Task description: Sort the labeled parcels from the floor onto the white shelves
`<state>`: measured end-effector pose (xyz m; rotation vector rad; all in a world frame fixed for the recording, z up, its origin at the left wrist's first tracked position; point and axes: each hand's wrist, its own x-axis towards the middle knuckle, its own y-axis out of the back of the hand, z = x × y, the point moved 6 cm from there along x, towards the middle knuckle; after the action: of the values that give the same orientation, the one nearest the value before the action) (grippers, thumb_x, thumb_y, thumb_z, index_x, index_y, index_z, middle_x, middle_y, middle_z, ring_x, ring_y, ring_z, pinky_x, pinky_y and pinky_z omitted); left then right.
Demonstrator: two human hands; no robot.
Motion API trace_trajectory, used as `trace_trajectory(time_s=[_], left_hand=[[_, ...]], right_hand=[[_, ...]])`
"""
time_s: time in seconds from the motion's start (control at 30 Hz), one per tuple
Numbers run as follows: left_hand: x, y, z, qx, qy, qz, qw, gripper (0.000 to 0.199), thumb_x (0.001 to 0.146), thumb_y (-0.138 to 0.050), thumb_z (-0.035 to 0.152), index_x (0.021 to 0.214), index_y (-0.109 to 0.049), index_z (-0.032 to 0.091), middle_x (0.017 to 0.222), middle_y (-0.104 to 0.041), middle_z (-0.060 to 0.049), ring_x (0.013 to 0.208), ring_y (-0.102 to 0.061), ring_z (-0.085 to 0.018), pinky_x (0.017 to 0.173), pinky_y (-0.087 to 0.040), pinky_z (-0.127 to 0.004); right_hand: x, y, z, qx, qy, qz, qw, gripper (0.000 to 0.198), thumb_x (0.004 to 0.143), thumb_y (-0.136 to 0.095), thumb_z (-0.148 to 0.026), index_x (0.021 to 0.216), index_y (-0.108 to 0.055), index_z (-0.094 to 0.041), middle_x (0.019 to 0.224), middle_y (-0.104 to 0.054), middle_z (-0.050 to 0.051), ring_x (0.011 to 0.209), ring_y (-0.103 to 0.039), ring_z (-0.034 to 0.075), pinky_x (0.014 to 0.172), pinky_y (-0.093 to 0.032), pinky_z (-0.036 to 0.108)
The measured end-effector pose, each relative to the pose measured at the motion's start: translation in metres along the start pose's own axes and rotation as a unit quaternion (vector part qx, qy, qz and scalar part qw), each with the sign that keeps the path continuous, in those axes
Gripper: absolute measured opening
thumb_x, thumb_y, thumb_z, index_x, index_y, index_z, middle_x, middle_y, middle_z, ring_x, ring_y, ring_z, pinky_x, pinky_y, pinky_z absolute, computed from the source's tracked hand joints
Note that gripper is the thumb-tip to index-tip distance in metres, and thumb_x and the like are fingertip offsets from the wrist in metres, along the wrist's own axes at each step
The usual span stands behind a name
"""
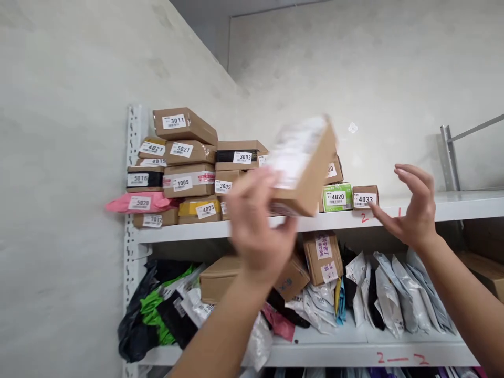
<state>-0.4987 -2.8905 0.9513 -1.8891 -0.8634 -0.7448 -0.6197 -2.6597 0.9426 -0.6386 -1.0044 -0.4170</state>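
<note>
My left hand (pixel 260 220) grips a brown cardboard box (pixel 307 163) by its lower left end, tilted in front of the upper shelf. The box bears a large white label and is blurred by motion. To the right, my right hand (pixel 413 205) is raised with fingers apart and holds nothing. Its thumb is nearest to a small brown box (pixel 365 191) labelled 4033, which stands on the shelf beside a green box (pixel 337 197) labelled 4020. Part of the stacked parcels lies hidden behind the held box.
Stacked labelled parcels (pixel 189 178) fill the left of the upper white shelf (pixel 464 207). Below, the lower shelf (pixel 338 354) carries upright plastic mailing bags (pixel 389 294), a box (pixel 323 254) and a black bag (pixel 142 315). A metal post (pixel 450 157) rises at right.
</note>
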Motion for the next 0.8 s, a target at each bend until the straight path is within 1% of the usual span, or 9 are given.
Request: trace_trajectory(time_s=[0.07, 0.13, 0.23, 0.33, 0.4, 0.5, 0.57, 0.67, 0.8], left_hand=[[0.009, 0.015, -0.039, 0.041, 0.032, 0.052, 0.997, 0.058, 0.082, -0.075, 0.016, 0.136, -0.056, 0.027, 0.122, -0.063, -0.008, 0.112, -0.061, -0.032, 0.093, -0.057, -0.054], [0.020, 0.008, -0.083, 0.042, 0.109, 0.045, 0.992, 0.054, 0.082, -0.074, 0.018, 0.132, -0.058, 0.028, 0.125, -0.062, -0.006, 0.115, -0.060, -0.033, 0.097, -0.054, -0.057], [0.033, -0.031, -0.139, 0.016, 0.225, -0.025, 0.974, 0.057, 0.076, -0.078, 0.020, 0.128, -0.057, 0.028, 0.129, -0.061, -0.003, 0.122, -0.055, -0.034, 0.108, -0.046, -0.062], [0.041, -0.081, -0.171, -0.008, 0.256, -0.115, 0.960, 0.064, 0.067, -0.084, 0.021, 0.125, -0.058, 0.024, 0.127, -0.062, -0.004, 0.121, -0.053, -0.034, 0.113, -0.042, -0.064], [0.045, -0.109, -0.180, -0.031, 0.239, -0.163, 0.957, 0.063, 0.068, -0.086, 0.027, 0.123, -0.058, 0.026, 0.125, -0.062, -0.004, 0.121, -0.052, -0.033, 0.114, -0.042, -0.061], [0.049, -0.142, -0.182, -0.043, 0.189, -0.232, 0.953, 0.058, 0.076, -0.084, 0.034, 0.125, -0.055, 0.025, 0.126, -0.059, -0.007, 0.124, -0.049, -0.033, 0.117, -0.039, -0.058], [0.051, -0.160, -0.181, -0.018, 0.160, -0.285, 0.945, 0.059, 0.080, -0.080, 0.028, 0.131, -0.052, 0.020, 0.130, -0.057, -0.011, 0.126, -0.048, -0.033, 0.119, -0.037, -0.059], [0.049, -0.183, -0.180, 0.047, 0.133, -0.358, 0.923, 0.067, 0.080, -0.076, 0.013, 0.139, -0.046, 0.013, 0.137, -0.054, -0.016, 0.132, -0.047, -0.035, 0.119, -0.036, -0.059], [0.040, -0.206, -0.178, 0.087, 0.105, -0.423, 0.896, 0.068, 0.080, -0.070, 0.013, 0.144, -0.046, 0.014, 0.141, -0.053, -0.018, 0.132, -0.050, -0.036, 0.115, -0.041, -0.053]], right_hand=[[-0.013, -0.012, 0.033, -0.027, -0.077, -0.016, 0.997, 0.057, 0.090, -0.064, -0.045, 0.140, -0.043, -0.026, 0.126, -0.057, 0.016, 0.118, -0.058, 0.035, 0.097, -0.053, 0.057], [-0.033, -0.022, 0.066, -0.050, -0.153, -0.012, 0.987, 0.049, 0.093, -0.056, -0.047, 0.133, -0.050, -0.020, 0.122, -0.059, 0.018, 0.111, -0.060, 0.034, 0.095, -0.052, 0.056], [-0.063, -0.036, 0.101, -0.100, -0.274, -0.039, 0.956, 0.046, 0.095, -0.045, -0.051, 0.124, -0.056, -0.018, 0.112, -0.066, 0.017, 0.090, -0.064, 0.030, 0.079, -0.052, 0.047], [-0.079, -0.046, 0.110, -0.147, -0.344, -0.107, 0.921, 0.050, 0.094, -0.042, -0.054, 0.125, -0.056, -0.018, 0.087, -0.071, 0.008, 0.066, -0.060, 0.024, 0.063, -0.040, 0.035], [-0.080, -0.048, 0.107, -0.175, -0.353, -0.134, 0.909, 0.052, 0.091, -0.046, -0.054, 0.127, -0.056, -0.017, 0.073, -0.069, 0.004, 0.059, -0.057, 0.022, 0.060, -0.031, 0.032], [-0.076, -0.049, 0.103, -0.198, -0.354, -0.149, 0.902, 0.048, 0.090, -0.047, -0.050, 0.124, -0.058, -0.017, 0.069, -0.068, 0.004, 0.057, -0.056, 0.022, 0.059, -0.024, 0.030], [-0.074, -0.049, 0.102, -0.200, -0.356, -0.155, 0.899, 0.047, 0.090, -0.048, -0.048, 0.123, -0.059, -0.017, 0.069, -0.069, 0.004, 0.057, -0.056, 0.022, 0.059, -0.023, 0.030], [-0.074, -0.049, 0.102, -0.200, -0.355, -0.152, 0.900, 0.045, 0.089, -0.048, -0.046, 0.122, -0.059, -0.017, 0.070, -0.070, 0.004, 0.058, -0.058, 0.022, 0.059, -0.023, 0.030], [-0.074, -0.050, 0.102, -0.199, -0.351, -0.152, 0.902, 0.044, 0.087, -0.049, -0.044, 0.120, -0.060, -0.017, 0.070, -0.071, 0.004, 0.059, -0.059, 0.024, 0.060, -0.024, 0.030]])
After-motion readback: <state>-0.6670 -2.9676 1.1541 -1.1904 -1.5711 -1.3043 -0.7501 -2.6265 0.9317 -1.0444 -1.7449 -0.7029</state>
